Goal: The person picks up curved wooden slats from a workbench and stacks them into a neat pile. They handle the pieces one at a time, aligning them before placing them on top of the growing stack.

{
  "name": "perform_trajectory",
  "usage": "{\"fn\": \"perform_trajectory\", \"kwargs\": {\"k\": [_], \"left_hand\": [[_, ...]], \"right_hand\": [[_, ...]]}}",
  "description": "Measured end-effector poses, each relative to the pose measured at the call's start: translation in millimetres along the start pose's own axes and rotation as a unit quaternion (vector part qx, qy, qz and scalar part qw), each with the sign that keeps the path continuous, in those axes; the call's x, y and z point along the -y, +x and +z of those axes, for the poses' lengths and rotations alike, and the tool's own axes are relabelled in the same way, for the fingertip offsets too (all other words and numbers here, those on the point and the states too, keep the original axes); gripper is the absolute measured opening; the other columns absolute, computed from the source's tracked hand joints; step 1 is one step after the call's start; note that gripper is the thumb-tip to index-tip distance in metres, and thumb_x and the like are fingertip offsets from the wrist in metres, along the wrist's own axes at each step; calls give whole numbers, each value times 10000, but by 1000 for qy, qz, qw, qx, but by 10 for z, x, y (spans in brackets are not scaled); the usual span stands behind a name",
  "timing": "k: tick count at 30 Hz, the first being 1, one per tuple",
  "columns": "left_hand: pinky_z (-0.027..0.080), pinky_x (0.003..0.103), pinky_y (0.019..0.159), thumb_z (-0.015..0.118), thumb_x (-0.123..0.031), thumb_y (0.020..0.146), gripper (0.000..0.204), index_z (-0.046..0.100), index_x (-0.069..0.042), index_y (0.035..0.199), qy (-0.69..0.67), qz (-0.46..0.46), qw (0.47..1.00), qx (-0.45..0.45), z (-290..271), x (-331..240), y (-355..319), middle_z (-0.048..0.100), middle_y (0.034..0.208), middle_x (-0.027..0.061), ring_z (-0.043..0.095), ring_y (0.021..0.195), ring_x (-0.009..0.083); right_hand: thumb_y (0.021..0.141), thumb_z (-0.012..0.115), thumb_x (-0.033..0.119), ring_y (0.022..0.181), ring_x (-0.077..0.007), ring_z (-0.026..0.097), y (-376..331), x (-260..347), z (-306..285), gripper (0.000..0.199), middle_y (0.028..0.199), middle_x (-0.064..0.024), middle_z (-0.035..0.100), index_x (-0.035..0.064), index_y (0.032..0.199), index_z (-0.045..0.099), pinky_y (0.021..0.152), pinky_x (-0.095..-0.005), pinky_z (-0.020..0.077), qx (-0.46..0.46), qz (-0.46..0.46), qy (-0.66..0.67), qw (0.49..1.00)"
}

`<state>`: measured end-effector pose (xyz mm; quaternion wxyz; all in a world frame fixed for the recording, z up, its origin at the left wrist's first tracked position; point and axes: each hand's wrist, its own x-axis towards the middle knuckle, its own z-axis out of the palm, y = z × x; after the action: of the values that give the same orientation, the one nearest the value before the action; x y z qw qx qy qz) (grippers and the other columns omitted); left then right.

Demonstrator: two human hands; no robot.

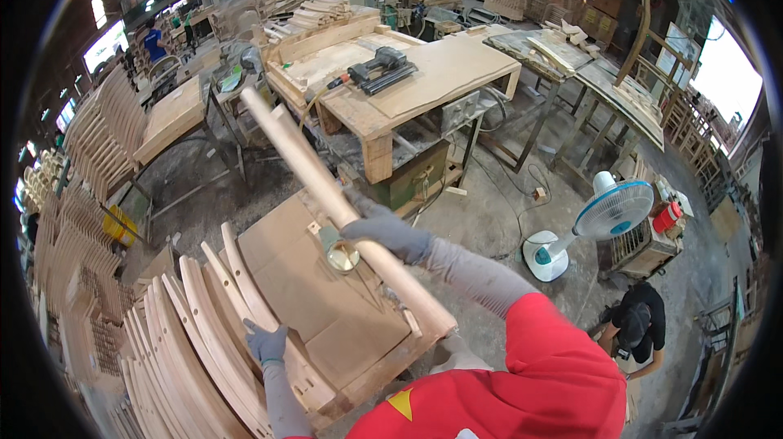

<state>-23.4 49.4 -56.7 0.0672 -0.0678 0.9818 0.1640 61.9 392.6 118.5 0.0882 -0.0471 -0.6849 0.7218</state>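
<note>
One long rail [306, 163] slants across the table [387, 370], its far end jutting past the far edge and its near end by the right-hand near corner. The person's right hand [385, 228], grey-gloved, has its fingers closed round the rail, over the table's right side. Just left of that grip a round metal piece [342, 255] sits over the cardboard [281, 235] covering the tabletop.

The left hand [267, 343], gloved too, is at the table's left edge with fingers spread wide over the nearest of several curved slats [254, 296]; from here I can't tell how firmly it presses. Beyond, a power tool [379, 70] lies on another table [444, 64]. Off to the right, a fan [612, 206] stands on the floor, and someone in black [640, 321] bends low.
</note>
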Motion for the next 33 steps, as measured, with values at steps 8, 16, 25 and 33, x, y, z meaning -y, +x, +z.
{"fn": "perform_trajectory", "kwargs": {"k": [8, 16, 25, 33], "left_hand": [[470, 347, 886, 609, -286, 797, 757, 257, -29, 1416, -585, 32, 799, 132, -282, -92, -229, 501, 1159, 161, 539, 1052, 273], [337, 330, 1032, 603, -62, 707, 901, 123, 13, 1465, -471, 182, 861, 60, -908, -1940, -898, 349, 1399, 181, 398, 1244, 248], [212, 373, 1117, 755, -287, 613, 1089, 138, 60, 1441, -223, 329, 913, 94, -951, -4159, -916, 255, 1460, 252, 259, 1362, 340], [278, 374, 1080, 704, -434, 659, 1066, 165, 66, 1431, -170, 388, 892, 160, -372, -6186, -681, 306, 1398, 325, 322, 1318, 396]], "right_hand": [[658, 718, 389, 1009, -284, 607, 544, 599, -2143, 1033, 1307, -229, 501, -31, 1445, 198, 853, -279, 486, -199, 21, -231, 952], [629, 695, 488, 1161, -369, 519, 1640, 688, -4303, 930, 1246, -286, 508, -18, 1340, 372, 959, -386, 431, -239, 156, -457, 843], [612, 729, 397, 1178, -367, 504, 2516, 595, -5092, 792, 1293, -204, 474, 141, 1313, 462, 957, -432, 444, -245, 260, -540, 762], [751, 607, 527, 1176, -309, 494, 2330, 866, -5746, 700, 1183, -185, 564, 17, 1224, 535, 963, -409, 417, -163, 76, -602, 778]]}}
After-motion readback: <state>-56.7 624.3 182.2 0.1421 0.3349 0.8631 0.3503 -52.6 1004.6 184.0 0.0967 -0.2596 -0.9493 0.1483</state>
